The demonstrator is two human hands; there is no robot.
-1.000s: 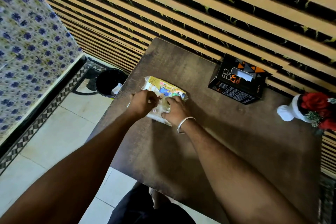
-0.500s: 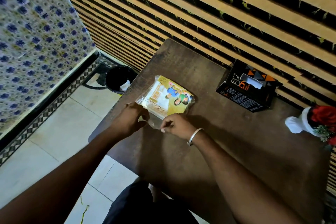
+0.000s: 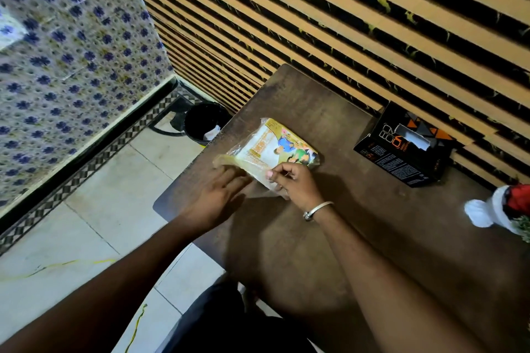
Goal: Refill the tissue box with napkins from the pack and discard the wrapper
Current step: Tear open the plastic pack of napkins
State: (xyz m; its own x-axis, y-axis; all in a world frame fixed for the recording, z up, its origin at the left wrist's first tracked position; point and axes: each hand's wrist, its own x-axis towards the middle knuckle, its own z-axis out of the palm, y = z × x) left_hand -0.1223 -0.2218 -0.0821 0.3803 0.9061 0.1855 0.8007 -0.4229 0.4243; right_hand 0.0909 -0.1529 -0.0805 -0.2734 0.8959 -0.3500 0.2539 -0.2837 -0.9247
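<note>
Slatted tan-and-black wall panels back the dark, matte wooden desk (image 3: 329, 238) where I work. My napkin pack (image 3: 272, 152) lies flat near the desk's left edge, its glossy, crinkly plastic wrapper printed yellow. My right hand (image 3: 292, 180) pinches the near end of the film, thumb against forefinger, to pull it open. My left hand (image 3: 220, 195) lies spread and flat beside it, fingers at the loose edge, likely steadying the pack. Across the desk, against the wall, the black cardboard tissue box (image 3: 401, 149) waits with its slot up, while the round black bin (image 3: 203, 123) stands on the floor just past the desk for the wrapper
</note>
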